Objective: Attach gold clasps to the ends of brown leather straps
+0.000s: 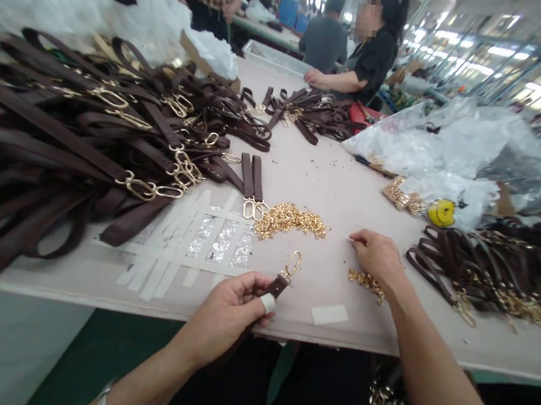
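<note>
My left hand [238, 307] is closed around the end of a dark brown leather strap [278, 287], its thumb wrapped in white tape. A gold oval spring ring [294, 262] sticks up from the strap's tip. To the right, my right hand [376, 256] hovers low over the table with fingertips pinched together; whatever they hold is too small to name. Just below it lies a small group of gold metal pieces [366, 283]. A larger heap of small gold pieces [293, 220] sits ahead of my left hand, beside two short straps [252, 177] with gold rings.
Brown straps [61, 137] with gold hardware pile up on the left, and more straps [489, 269] lie at right. Clear plastic bags [479, 149] and a yellow round object [441, 212] are beyond. Taped plastic [182, 238] covers part of the table. A co-worker [372, 51] stands across.
</note>
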Tool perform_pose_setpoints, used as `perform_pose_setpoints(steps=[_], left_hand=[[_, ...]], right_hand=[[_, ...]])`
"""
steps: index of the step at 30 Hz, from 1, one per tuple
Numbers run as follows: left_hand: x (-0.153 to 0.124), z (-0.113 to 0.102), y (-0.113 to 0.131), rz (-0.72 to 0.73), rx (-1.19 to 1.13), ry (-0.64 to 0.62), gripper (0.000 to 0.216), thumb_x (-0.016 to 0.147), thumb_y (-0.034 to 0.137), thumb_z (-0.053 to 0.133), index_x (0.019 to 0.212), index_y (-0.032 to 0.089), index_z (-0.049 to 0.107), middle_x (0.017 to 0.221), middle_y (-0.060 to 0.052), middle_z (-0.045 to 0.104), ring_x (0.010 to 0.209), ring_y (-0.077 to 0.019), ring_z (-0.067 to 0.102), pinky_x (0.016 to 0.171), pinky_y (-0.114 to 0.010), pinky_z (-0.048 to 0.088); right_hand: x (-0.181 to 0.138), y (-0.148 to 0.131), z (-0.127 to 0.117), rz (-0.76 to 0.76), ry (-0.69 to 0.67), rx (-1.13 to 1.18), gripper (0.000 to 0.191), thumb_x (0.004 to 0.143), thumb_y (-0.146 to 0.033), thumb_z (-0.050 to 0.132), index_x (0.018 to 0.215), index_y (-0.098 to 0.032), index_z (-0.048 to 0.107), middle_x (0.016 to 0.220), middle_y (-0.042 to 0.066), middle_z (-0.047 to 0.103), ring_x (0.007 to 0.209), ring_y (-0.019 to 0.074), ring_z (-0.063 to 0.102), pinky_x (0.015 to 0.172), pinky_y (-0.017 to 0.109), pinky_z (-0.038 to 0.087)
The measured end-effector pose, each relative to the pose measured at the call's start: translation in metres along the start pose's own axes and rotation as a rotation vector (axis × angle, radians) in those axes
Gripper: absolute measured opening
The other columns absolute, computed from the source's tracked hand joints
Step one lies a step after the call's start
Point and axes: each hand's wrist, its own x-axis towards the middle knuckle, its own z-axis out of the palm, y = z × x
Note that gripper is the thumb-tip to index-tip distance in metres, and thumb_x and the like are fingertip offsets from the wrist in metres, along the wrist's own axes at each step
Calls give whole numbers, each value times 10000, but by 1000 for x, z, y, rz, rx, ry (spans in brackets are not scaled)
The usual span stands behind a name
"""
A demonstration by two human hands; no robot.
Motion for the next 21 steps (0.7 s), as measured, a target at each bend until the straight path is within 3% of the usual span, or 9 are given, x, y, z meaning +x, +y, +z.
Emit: perform_pose_setpoints(steps=[6, 10, 12, 16, 21], left_hand=[[-1, 1, 0, -9, -12, 3, 198, 780, 278, 683, 936, 156, 669, 723, 24, 605, 637, -103, 520, 654, -237, 420], [-2, 0, 2, -10, -65, -8, 196, 763, 263, 695, 921, 150, 670, 737, 19, 610, 629, -94, 516, 644, -231, 419], [-1, -1, 2, -16, -72, -3, 201, 750, 265, 704, 908, 147, 670, 733, 16, 613, 622, -94, 516, 639, -234, 423], [1, -3, -1, -26, -57, -10, 212, 766, 253, 690, 941, 139, 660, 724, 13, 609, 621, -98, 527, 641, -242, 427], [1, -3, -2, -29, -47, -19, 195, 778, 254, 682, 936, 144, 656, 724, 17, 611, 627, -94, 529, 645, -238, 433]], right_hand=[[-5, -2, -3, 71, 38, 310, 129, 737, -208, 641, 837, -214, 722, 777, 29, 734, 761, 194, 663, 793, 340, 501], [-29, -20, -2, 96, 19, 652, 235, 767, -375, 653, 898, -181, 673, 756, 46, 723, 693, 191, 689, 664, 334, 562], [-47, -34, 0, 138, -17, 946, 273, 736, -406, 715, 889, -186, 659, 779, 44, 721, 707, 189, 703, 643, 324, 584], [-77, -57, 3, 314, -118, 1555, 250, 601, -229, 859, 772, -200, 679, 742, 4, 705, 689, 152, 691, 660, 285, 602], [-90, -69, 7, 388, -157, 1675, 228, 554, -159, 865, 709, -209, 706, 746, -14, 701, 682, 128, 676, 715, 285, 597]])
